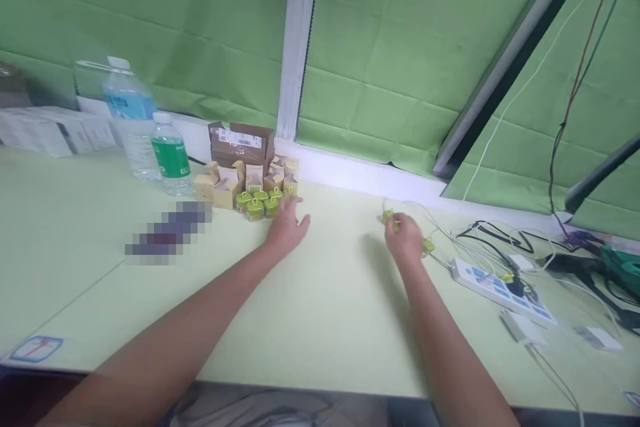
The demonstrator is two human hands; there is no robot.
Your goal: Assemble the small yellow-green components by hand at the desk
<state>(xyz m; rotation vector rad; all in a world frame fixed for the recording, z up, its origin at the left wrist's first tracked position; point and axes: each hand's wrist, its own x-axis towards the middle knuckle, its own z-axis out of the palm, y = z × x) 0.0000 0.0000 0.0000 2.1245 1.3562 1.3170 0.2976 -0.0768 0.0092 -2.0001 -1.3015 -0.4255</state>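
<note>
My left hand (287,225) lies flat on the pale green table, fingers spread, its tips touching a cluster of small yellow-green pieces (257,203). Behind that cluster stand several small tan boxes (235,183). My right hand (405,237) is closed over a small yellow-green piece (388,215) with thin white wires running from it; another such piece (429,245) shows just right of the hand.
Two water bottles (131,121) (171,155) and an open brown carton (241,142) stand at the back. White boxes (50,130) sit far left. A white power strip (500,288), plugs and tangled cables fill the right side. The table's front edge (320,383) is near me.
</note>
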